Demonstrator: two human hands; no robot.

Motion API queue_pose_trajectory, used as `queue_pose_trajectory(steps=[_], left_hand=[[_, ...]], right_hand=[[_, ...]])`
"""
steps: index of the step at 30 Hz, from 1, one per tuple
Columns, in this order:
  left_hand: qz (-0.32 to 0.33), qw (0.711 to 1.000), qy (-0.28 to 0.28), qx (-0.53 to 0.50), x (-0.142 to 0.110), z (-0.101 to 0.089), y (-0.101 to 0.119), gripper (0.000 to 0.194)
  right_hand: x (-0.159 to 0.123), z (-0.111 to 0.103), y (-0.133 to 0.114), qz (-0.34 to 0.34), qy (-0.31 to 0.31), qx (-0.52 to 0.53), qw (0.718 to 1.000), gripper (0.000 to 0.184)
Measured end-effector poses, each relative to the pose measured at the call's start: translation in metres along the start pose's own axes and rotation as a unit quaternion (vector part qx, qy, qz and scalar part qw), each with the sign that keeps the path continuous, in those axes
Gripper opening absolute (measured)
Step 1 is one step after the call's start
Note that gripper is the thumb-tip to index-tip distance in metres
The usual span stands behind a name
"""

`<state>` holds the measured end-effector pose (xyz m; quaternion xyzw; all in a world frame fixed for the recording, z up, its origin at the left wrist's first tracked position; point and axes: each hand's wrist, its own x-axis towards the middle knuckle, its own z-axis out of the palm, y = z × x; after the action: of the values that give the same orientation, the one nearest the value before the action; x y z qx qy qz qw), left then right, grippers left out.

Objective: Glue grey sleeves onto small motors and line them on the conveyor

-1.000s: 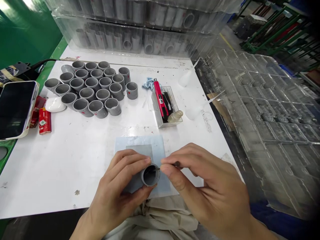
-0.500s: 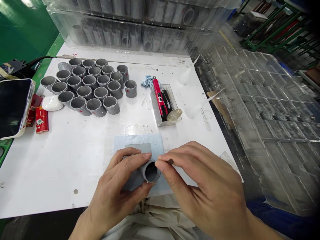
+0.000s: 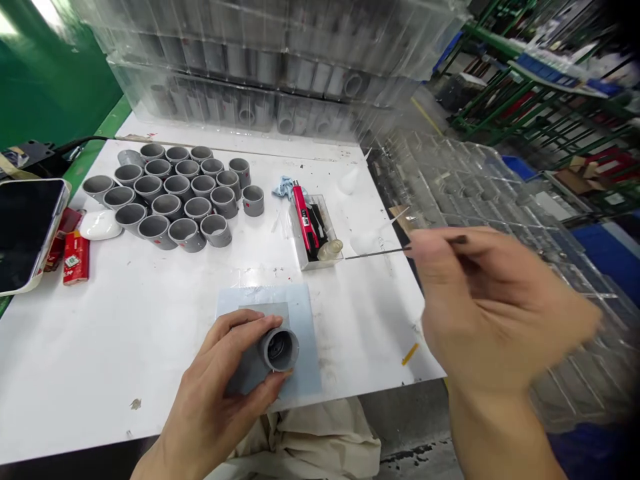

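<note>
White work counter (image 3: 125, 373) with stacked clear plastic crates beyond. The left hand (image 3: 215, 393) curls its fingers firmly around a short grey pipe coupling (image 3: 279, 349), held end-up over a pale blue mat (image 3: 305, 360). The blurred right hand (image 3: 495, 307) pinches a thin metal pick (image 3: 375, 253) near a clear box (image 3: 310, 230) holding a red pen-like tool (image 3: 303, 217), black pieces and a small glass bottle (image 3: 330, 250). A careless swing could knock that bottle over.

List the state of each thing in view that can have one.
Left hand: gripping the coupling.
Grey PVC coupling: held, open end up, above a pale blue sheet.
Right hand: raised, blurred, pinching the pick.
Thin metal pick: held clear of the coupling.
Spare grey couplings: standing on end, clustered.
Phone: lying flat, screen dark.
</note>
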<state>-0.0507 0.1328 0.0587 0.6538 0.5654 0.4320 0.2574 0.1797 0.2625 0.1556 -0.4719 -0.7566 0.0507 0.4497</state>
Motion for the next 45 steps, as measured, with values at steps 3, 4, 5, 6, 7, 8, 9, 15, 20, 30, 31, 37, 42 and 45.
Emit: queue_pose_trajectory(steps=[3,4,5,6,7,8,9,15,20,30,31,37,42,45], left_hand=[[-0.034,0.999,0.026,0.026,-0.003,-0.003,0.008,0.051],[-0.046,0.998,0.034,0.034,-0.005,-0.004,0.011,0.051],[-0.055,0.997,0.040,0.042,-0.006,-0.007,0.014,0.052],[-0.061,0.996,0.041,0.054,-0.007,-0.010,0.017,0.052],[-0.067,0.995,0.039,0.069,-0.009,-0.013,0.019,0.052],[-0.071,0.993,0.033,0.089,-0.011,-0.017,0.020,0.051],[-0.073,0.991,0.025,0.110,-0.013,-0.021,0.021,0.050],[-0.039,0.971,-0.036,0.232,-0.023,-0.043,0.015,0.048],[-0.032,0.962,-0.061,0.265,-0.026,-0.043,0.015,0.048],[-0.200,0.972,0.119,0.047,-0.047,-0.041,0.020,0.054],[-0.218,0.966,0.138,0.010,-0.050,-0.041,0.020,0.055],[-0.271,0.926,0.173,-0.199,-0.064,-0.039,0.029,0.069],[-0.228,0.934,0.193,-0.197,-0.077,-0.045,0.046,0.070],[-0.209,0.941,0.216,-0.156,-0.098,-0.051,0.062,0.072]], right_hand=[[0.013,0.015,0.009,-0.006,0.079,0.004,0.997,0.013],[0.016,0.019,0.011,-0.016,0.080,0.001,0.997,0.012],[0.018,0.022,0.013,-0.026,0.076,-0.006,0.997,0.012],[0.019,0.025,0.015,-0.030,0.062,-0.013,0.998,0.013],[0.020,0.026,0.016,-0.029,0.043,-0.020,0.998,0.014],[0.020,0.027,0.018,-0.026,0.027,-0.022,0.999,0.015],[0.020,0.028,0.020,-0.019,0.014,-0.020,1.000,0.017],[0.020,0.030,0.027,0.003,0.031,-0.006,1.000,0.020],[0.017,0.033,0.031,-0.016,-0.074,-0.015,0.997,0.011],[0.014,0.026,0.032,-0.021,0.059,-0.002,0.998,0.019],[0.014,0.027,0.034,-0.024,0.027,-0.011,0.999,0.020],[0.003,0.040,0.042,0.048,-0.045,-0.044,0.997,0.044],[-0.029,0.052,0.036,0.052,-0.041,0.007,0.998,0.037],[-0.047,0.062,0.027,-0.038,-0.122,0.079,0.989,0.032]])
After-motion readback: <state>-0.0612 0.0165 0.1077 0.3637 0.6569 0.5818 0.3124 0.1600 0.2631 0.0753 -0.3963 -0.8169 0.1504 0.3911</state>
